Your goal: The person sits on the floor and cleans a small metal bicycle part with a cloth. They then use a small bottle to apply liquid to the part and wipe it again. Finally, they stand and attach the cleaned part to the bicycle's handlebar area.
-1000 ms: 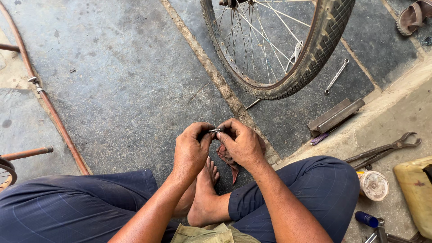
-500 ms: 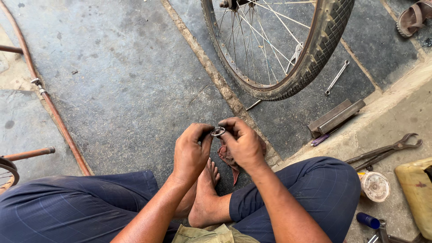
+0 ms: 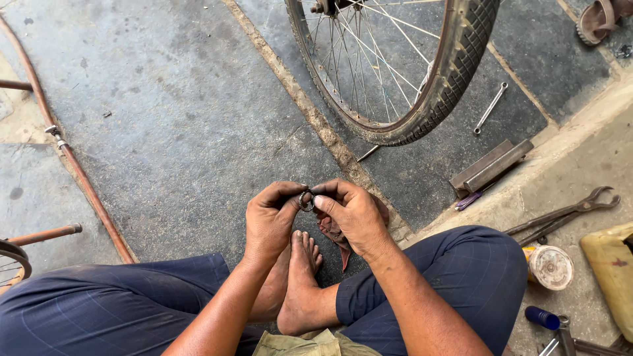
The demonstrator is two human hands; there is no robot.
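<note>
Both hands meet over the bare feet, and little has shifted in the last second: the left hand point(image 3: 271, 214) and right hand point(image 3: 349, 214) keep their place above the paving, fingers curled, each pinching one side of a small dark ring point(image 3: 306, 200). A second ago the part was mostly hidden between the thumbs; now it shows face-on as an open circle, held up between the fingertips, so it seems to be turned for a look rather than set down or fitted anywhere. A reddish rag point(image 3: 333, 232) hangs under the right palm, apparently tucked against it.

Around them nothing has moved. The wheel point(image 3: 422, 72) stands upright at the top edge of the paving, its tyre touching the ground just beyond a stone joint. A long rusty tube point(image 3: 72, 165) runs down the left side. Toward the right edge lie a metal block point(image 3: 491, 166), a thin spanner point(image 3: 491, 107) and large pliers point(image 3: 564, 214), well apart from the hands. A yellow can point(image 3: 610, 270) and a round tin point(image 3: 548, 267) sit near the right knee, with a blue cap point(image 3: 542, 317) below them.
</note>
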